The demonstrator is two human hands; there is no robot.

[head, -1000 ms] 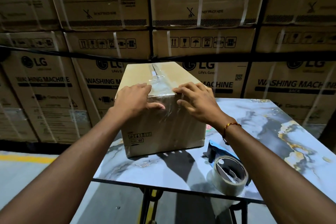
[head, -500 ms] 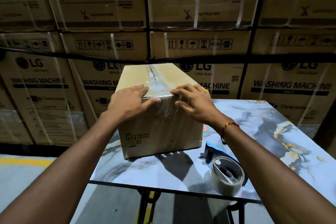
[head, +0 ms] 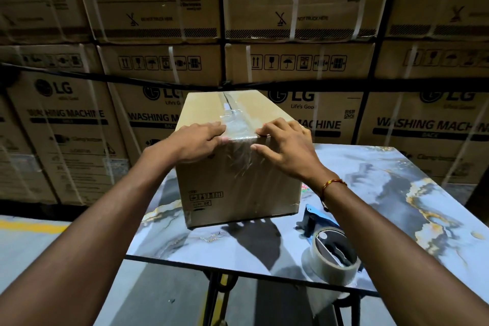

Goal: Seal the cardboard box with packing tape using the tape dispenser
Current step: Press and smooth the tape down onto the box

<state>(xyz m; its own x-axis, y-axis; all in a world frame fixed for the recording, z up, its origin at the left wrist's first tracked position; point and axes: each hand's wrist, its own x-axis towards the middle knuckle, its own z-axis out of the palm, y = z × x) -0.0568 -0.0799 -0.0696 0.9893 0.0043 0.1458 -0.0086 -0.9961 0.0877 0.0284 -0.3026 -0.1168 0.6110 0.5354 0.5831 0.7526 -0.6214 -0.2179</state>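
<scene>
At the far left and across the whole background stands a wall of strapped washing machine cartons (head: 296,8). In front of them, the left hand (head: 197,141) lies flat on the near top edge of the cardboard box (head: 238,182), fingers loosely spread over the left flap and thumb hooked down onto the near face, gripping nothing. The box stands on the left part of the marble-patterned table (head: 391,180), its long side running away from the viewer. Clear packing tape (head: 236,127) runs along the top seam and folds down over the near face, wrinkled between the two hands. The right hand (head: 287,149) presses on the near right corner, fingers spread on the top, thumb flat against the taped face; a thread bracelet (head: 332,185) circles its wrist. Further right, near the table's near edge and apart from the box, the blue tape dispenser (head: 330,249) lies with its roll facing up
</scene>
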